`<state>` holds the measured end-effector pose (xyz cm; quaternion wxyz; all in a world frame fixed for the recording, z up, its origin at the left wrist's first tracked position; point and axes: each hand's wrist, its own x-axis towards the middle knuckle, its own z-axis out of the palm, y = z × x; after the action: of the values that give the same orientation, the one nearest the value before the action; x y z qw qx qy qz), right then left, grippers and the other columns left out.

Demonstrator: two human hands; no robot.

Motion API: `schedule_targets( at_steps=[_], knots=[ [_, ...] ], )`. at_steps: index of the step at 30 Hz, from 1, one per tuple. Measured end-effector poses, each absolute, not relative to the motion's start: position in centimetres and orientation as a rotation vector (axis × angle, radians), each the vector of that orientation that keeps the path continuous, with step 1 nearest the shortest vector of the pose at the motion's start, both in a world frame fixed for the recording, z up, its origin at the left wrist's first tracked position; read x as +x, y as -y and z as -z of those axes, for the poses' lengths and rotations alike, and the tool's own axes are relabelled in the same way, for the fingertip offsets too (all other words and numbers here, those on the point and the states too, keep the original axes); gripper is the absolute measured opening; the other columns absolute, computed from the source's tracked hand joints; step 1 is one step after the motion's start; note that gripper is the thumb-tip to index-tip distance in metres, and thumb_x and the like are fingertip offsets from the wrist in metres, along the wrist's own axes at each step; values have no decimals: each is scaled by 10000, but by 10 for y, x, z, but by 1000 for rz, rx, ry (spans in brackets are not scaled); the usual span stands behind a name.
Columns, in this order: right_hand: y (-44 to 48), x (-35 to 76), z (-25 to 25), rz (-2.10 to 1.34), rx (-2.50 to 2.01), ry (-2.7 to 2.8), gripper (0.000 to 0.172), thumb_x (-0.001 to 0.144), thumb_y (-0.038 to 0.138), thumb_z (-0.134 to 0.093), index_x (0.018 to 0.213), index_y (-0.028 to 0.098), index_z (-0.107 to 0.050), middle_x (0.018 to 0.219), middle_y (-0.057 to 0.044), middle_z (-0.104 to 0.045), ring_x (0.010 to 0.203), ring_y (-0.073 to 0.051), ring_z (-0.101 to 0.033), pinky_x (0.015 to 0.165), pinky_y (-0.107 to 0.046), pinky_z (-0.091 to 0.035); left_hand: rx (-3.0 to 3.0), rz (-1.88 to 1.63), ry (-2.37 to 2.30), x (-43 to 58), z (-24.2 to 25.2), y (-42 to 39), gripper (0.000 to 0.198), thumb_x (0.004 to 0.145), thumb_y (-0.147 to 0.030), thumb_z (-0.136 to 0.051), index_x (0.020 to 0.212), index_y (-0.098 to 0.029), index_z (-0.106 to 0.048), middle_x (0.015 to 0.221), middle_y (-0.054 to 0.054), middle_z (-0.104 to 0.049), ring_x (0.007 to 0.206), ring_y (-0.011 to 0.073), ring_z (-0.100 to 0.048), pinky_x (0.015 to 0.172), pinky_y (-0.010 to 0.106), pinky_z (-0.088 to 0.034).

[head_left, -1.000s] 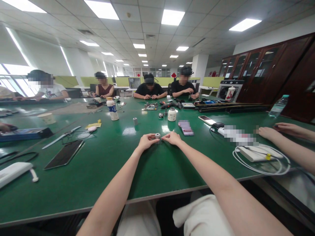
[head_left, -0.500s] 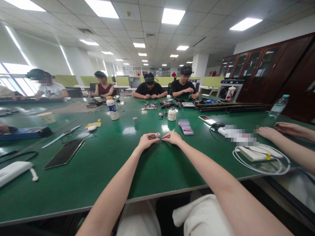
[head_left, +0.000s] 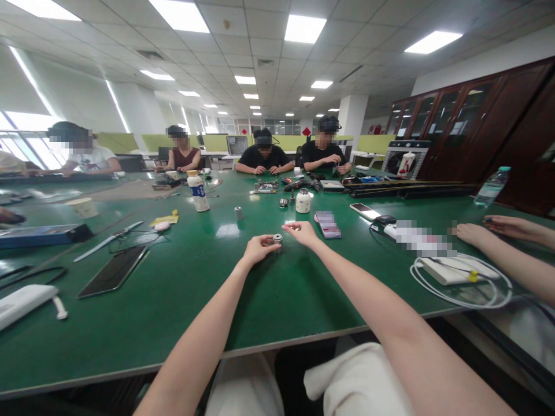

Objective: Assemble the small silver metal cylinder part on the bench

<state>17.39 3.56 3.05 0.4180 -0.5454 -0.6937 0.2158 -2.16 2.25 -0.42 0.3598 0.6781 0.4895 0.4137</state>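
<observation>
A small silver metal cylinder [head_left: 278, 240] with a ringed top stands upright on the green table [head_left: 173, 323]. My left hand [head_left: 259, 249] is closed around its left side, thumb in front and fingers behind. Just behind and to the right of its top, my right hand [head_left: 302, 234] hovers with thumb and forefinger pinched together. Whatever lies between those fingertips is too small to make out. A similar grey metal cylinder [head_left: 238, 212] stands farther back, left of my hands. Beyond my right hand are a white patterned jar [head_left: 303, 201] and a pinkish-purple packet [head_left: 328, 224].
To the left lie a dark tablet [head_left: 113, 271], a white device [head_left: 26, 303] and a blue box [head_left: 47, 236]. A milk bottle [head_left: 198, 192] stands behind. On the right are a phone [head_left: 365, 211], coiled white cable [head_left: 459, 300] and a neighbour's hands [head_left: 474, 234]. Several people sit opposite.
My right hand has lifted away from the cylinder's right side, moving up and slightly back. My left hand and the cylinder have stayed in place.
</observation>
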Motion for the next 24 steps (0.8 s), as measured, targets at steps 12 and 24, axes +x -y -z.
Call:
schedule_targets(
  at_steps=[12,24],
  knots=[
    [-27,155,-31,-494,-1363,1966,180,838,370,-706,950,273,-808,849,-5,-767,722,-140,-633,637,-219,-441,1736,-1067,-1247,-23,1,-20,548,586,-396,-865,1063,-150,-753,968,112,-785,868,264,-739,829,365,-577],
    [-24,159,-35,-415,-1395,1961,204,864,382,-670,948,249,-800,807,-10,-734,707,-134,-607,623,-224,-409,1748,-1062,-1257,-22,4,-21,543,617,-392,-842,1087,-139,-745,984,121,-783,837,252,-738,792,349,-577]
  ],
)
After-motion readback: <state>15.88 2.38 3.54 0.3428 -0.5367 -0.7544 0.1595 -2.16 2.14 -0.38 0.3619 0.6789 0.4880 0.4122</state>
